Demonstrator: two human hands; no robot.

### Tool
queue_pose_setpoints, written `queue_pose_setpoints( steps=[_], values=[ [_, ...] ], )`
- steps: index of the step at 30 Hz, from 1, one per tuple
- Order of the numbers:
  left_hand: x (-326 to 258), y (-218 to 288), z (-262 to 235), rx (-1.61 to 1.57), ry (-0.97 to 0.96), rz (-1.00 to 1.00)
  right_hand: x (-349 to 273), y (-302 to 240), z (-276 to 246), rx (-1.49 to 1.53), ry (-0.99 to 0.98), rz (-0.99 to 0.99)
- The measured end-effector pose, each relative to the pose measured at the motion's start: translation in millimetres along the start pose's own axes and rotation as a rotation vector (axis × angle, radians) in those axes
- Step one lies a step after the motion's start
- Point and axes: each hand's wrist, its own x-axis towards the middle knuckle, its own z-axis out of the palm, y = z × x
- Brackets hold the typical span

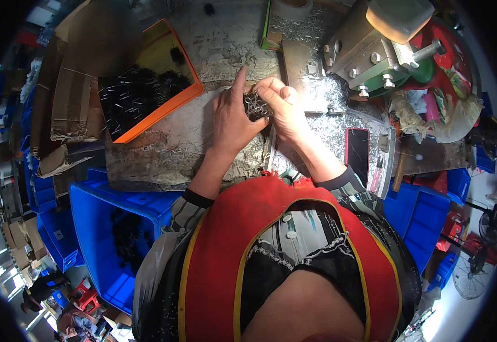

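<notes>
A clump of small, looped metal wire pieces (pixel 255 106) sits between my two hands over the workbench. My left hand (pixel 229 121) cups it from the left, index finger stretched out past it and thumb bent below. From the right, my right hand (pixel 287 109) curls bent fingers and thumb against the same clump. Exactly what the right fingertips pinch is too small to tell. Left of my hands, an orange-rimmed tray (pixel 198 85) holds many black bristle brushes (pixel 146 94) with thin metal stems.
A metal machine with bolts (pixel 368 57) stands at the far right, brightly lit. Nearer lie a phone (pixel 357 149) and a wooden handle (pixel 399 172). Cardboard (pixel 77 105) rises beyond the tray's left side. Blue bins (pixel 83 228) flank me; wire scraps litter the worn bench (pixel 163 162).
</notes>
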Motion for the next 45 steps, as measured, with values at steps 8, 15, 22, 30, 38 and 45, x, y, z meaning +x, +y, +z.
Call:
queue_pose_setpoints(
  steps=[8,15,22,30,38,45],
  values=[
    [-6,-5,-4,-0.113,0.006,0.196,-31,-1,6,-0.116,-0.055,-0.084],
    [-12,-1,-13,-0.038,-0.054,0.370,-32,-1,-19,0.477,0.035,0.015],
    [-19,0,-7,0.046,-0.128,0.588,-46,-18,-18,0.160,0.161,-0.025],
    [-35,6,-3,0.137,-0.165,0.773,-41,-41,-11,-0.231,0.065,0.093],
    [-36,-2,3,0.139,-0.213,0.936,-12,-50,11,-0.915,-0.211,0.122],
    [-37,-4,4,0.113,-0.209,0.952,-8,-44,5,-1.479,-0.320,-0.090]
  ],
)
